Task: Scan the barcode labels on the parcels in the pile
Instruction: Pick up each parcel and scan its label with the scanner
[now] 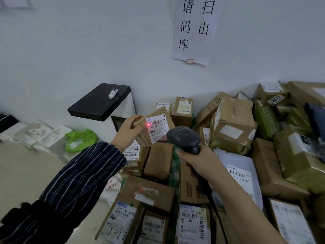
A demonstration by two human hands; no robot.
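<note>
**Scan under way: one parcel raised to the reader**

Nearest, below the scanner [184,138]: boxes [192,224] lying label-up, probably so the codes read easily. Right hand [198,162] wrapped tight round the scanner's handle, head aimed up and left. Just beyond the scanner's head: small flat parcel [140,136], lifted clear of the rest. Left hand [126,131] grips it, fingers curled over its left edge. Its label [158,128] is tilted toward the scanner, so the red line [149,124] lands at the barcode's left end. Right of and behind the scanner: the pile [233,131], heaped against the wall. Far above the scanner: paper notice [195,30].
</note>
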